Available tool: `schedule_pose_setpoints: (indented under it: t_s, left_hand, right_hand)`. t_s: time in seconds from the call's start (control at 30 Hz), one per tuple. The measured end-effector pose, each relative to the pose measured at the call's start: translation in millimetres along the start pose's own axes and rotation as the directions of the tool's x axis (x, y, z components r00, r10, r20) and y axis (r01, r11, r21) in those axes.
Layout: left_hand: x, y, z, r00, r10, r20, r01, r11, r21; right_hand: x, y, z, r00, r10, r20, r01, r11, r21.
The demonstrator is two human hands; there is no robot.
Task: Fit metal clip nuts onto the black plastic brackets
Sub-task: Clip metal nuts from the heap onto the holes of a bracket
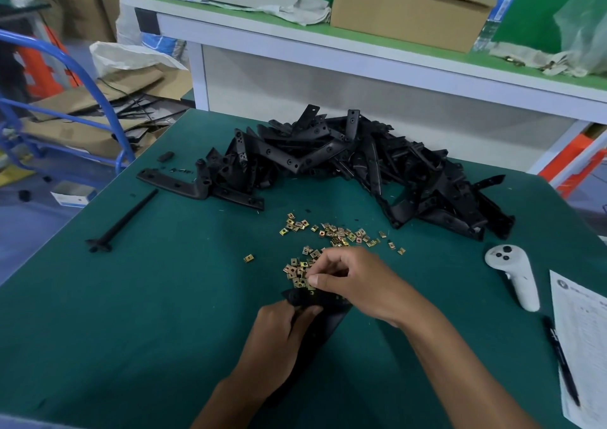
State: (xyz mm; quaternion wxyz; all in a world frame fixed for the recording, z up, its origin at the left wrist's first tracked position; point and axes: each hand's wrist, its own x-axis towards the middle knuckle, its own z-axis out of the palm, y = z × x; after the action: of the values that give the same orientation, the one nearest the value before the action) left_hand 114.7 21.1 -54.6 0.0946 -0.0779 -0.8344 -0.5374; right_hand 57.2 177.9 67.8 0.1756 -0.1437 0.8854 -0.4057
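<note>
Bracket in hand: the left hand [274, 331] grips a long black plastic bracket [320, 322] low on the green table mat [157, 313].
Right hand [351, 280]: fingertips pinch at the small brass-coloured metal clip nuts [300, 272]; one seems held.
Left to do: plenty, judging by the big heap of black brackets [345, 156] behind and the many loose nuts.

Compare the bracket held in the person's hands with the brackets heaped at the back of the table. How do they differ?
The held bracket lies alone at the near edge, gripped by the left hand; the bracket pile lies untouched, tangled and overlapping. The right hand pinches a clip nut at the held bracket's end; the piled brackets show no brass clips. Both are black plastic on the green table.
</note>
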Motion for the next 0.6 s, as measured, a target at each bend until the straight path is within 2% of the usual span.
schedule_pose_setpoints:
  t_s: [0.23,0.6]
  left_hand:
    - [0,1,-1,1.0,-0.006,0.006,0.007,0.998,-0.064]
    - [1,2,-1,0.998,0.022,0.053,-0.022,1.0,-0.006]
  right_hand:
    - [-4,-3,-2,0.998,-0.063,0.024,0.065,0.993,-0.102]
    - [-15,10,-4,0.994,-0.057,0.095,0.063,0.996,-0.061]
